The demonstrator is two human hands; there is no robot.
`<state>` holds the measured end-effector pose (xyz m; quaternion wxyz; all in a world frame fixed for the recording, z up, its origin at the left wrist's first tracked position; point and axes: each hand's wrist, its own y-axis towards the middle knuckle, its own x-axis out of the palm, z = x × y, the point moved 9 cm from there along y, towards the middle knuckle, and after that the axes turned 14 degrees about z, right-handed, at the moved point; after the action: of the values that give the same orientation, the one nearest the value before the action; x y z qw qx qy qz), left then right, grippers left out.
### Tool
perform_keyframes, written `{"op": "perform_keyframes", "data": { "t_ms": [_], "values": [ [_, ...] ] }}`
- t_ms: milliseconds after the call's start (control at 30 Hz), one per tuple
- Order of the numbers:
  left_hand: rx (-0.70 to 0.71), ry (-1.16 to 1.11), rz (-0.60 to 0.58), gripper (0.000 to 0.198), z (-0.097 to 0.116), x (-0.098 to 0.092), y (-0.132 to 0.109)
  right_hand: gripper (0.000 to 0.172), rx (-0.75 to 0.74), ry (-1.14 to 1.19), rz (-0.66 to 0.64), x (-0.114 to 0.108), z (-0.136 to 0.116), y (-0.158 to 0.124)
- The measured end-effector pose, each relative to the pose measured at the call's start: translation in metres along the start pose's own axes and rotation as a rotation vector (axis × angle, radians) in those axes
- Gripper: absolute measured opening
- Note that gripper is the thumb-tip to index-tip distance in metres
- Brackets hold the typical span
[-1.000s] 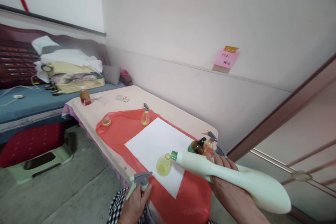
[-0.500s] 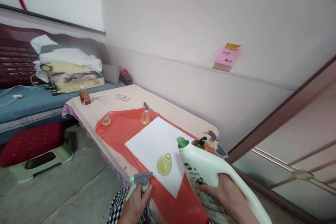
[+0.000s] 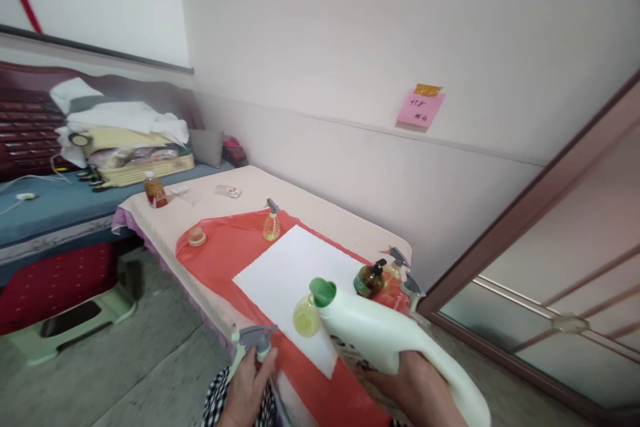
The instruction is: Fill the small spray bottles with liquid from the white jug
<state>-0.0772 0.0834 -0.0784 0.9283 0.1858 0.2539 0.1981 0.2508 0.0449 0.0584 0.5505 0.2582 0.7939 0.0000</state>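
My right hand (image 3: pixel 417 387) is wrapped round the handle of a big white jug (image 3: pixel 385 340) with a green open spout. The jug is tilted, its spout right beside the mouth of a small yellow-green bottle (image 3: pixel 306 319) that stands without a top on a white cloth (image 3: pixel 295 280). My left hand (image 3: pixel 247 390) is closed on a grey spray trigger head (image 3: pixel 254 340) at the table's near edge, off the bottle.
The cloth lies on a red plastic sheet (image 3: pixel 225 253) over the table. A small spray bottle (image 3: pixel 271 221), a round lid (image 3: pixel 197 237), a dark pump bottle (image 3: pixel 370 278) and two more spray bottles (image 3: pixel 400 273) stand around. A bench with bedding (image 3: pixel 125 140) is at left.
The jug was swung up and then lowered again, its spout coming back down next to the small bottle's mouth. My left hand has kept hold of the trigger head.
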Motion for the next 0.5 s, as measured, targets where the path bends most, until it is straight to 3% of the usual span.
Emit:
{"op": "perform_keyframes", "data": {
  "t_ms": [133, 300, 400, 500],
  "values": [
    [-0.389, -0.189, 0.079, 0.045, 0.022, -0.025, 0.035, 0.053, -0.030, -0.102, -0.141, 0.010, 0.009, -0.021],
    [-0.519, -0.446, 0.196, 0.048, 0.055, -0.043, 0.068, 0.050, 0.053, -0.065, -0.111, 0.002, 0.030, -0.021],
    [-0.516, -0.380, 0.204, 0.050, 0.046, -0.041, 0.066, 0.048, 0.174, 0.049, -0.047, -0.007, 0.042, -0.014],
    [-0.483, -0.202, 0.179, 0.054, 0.020, -0.038, 0.052, 0.055, 0.260, 0.262, 0.059, -0.013, 0.045, -0.006]
  ]
}}
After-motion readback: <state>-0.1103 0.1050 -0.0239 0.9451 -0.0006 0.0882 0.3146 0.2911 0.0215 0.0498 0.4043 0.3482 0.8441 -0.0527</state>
